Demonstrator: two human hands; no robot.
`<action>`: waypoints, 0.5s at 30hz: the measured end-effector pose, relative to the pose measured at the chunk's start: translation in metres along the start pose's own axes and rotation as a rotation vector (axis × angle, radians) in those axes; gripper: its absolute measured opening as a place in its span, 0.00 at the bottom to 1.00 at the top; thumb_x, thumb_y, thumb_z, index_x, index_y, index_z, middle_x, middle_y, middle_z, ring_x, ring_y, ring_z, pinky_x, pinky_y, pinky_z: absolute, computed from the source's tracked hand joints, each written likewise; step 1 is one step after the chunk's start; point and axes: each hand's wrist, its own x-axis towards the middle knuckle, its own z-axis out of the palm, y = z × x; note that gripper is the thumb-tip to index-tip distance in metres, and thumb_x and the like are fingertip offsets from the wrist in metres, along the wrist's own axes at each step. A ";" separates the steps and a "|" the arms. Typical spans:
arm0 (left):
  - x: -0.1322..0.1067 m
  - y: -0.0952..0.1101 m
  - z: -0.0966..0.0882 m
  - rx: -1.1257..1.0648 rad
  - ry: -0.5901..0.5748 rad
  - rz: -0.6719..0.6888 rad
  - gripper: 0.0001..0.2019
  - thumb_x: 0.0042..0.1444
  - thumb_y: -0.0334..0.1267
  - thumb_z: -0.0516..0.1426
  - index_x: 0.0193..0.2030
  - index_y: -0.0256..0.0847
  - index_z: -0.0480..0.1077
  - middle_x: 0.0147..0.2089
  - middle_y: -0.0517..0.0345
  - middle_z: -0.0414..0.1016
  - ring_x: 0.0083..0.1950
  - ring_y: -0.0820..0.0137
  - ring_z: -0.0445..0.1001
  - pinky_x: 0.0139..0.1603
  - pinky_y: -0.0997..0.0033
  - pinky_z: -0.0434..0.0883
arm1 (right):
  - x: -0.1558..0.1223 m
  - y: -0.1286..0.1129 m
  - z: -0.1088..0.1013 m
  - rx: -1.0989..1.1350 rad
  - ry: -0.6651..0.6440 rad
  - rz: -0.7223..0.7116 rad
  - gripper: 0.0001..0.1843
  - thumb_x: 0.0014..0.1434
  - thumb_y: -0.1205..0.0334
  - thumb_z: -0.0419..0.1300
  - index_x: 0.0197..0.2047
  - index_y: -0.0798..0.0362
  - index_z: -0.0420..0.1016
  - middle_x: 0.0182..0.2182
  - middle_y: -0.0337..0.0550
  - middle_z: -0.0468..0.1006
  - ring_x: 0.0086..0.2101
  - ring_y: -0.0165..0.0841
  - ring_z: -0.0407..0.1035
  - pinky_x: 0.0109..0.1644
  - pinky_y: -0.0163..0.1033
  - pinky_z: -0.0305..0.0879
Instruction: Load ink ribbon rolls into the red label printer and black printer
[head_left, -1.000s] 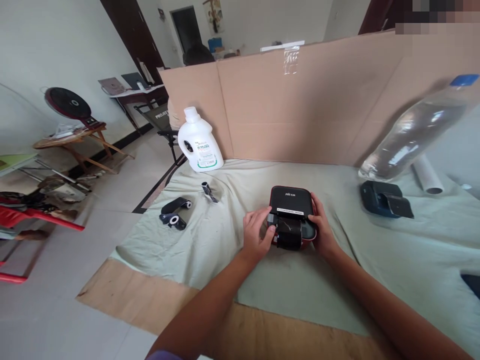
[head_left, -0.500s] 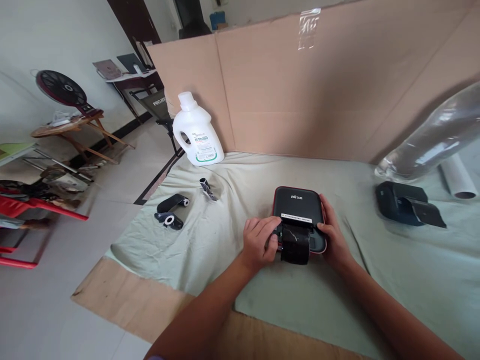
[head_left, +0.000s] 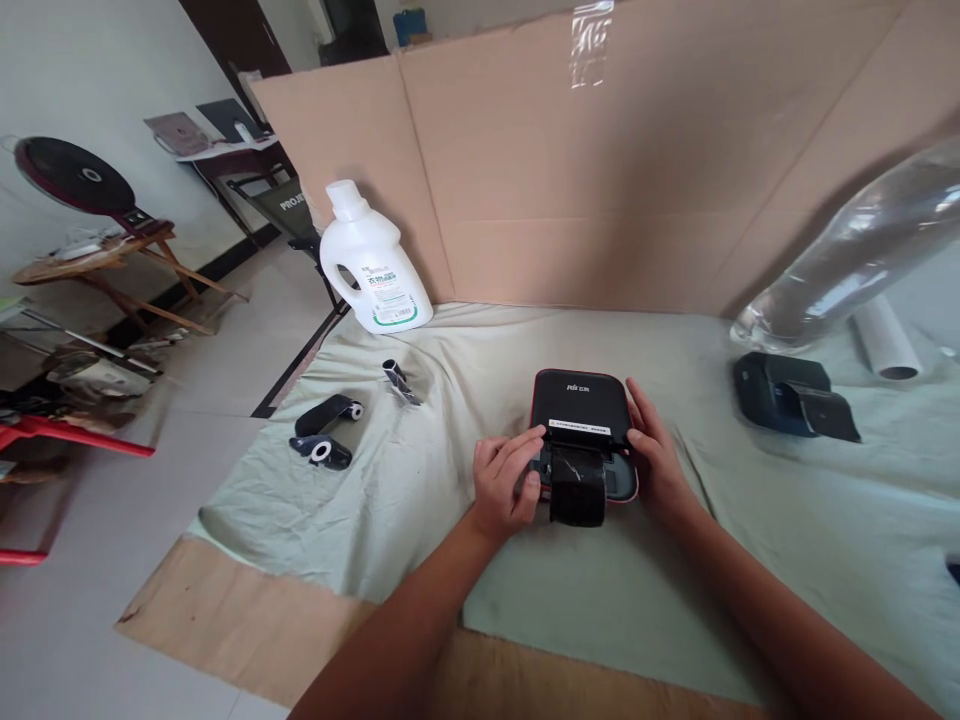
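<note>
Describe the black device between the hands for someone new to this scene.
Before the wide brown cardboard panel spreads a pale green cloth. There, between left hand and right hand, is a black rounded-square device. Its red edge and white label strip set it apart from the dark boxy device farther right.

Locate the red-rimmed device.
Head view, right of centre: the device is between the left hand and right hand, over the green cloth.

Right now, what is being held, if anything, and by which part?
The right hand holds the black, rounded-square device with red edging by its right side; the left hand touches its left side, but whether it grips is unclear.
</note>
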 end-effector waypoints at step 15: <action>0.013 -0.002 -0.012 -0.005 0.018 -0.103 0.15 0.65 0.35 0.49 0.46 0.44 0.77 0.43 0.54 0.84 0.39 0.66 0.76 0.45 0.61 0.69 | 0.001 0.017 -0.001 -0.062 -0.016 -0.174 0.35 0.62 0.46 0.58 0.71 0.38 0.60 0.71 0.33 0.59 0.71 0.43 0.51 0.74 0.53 0.46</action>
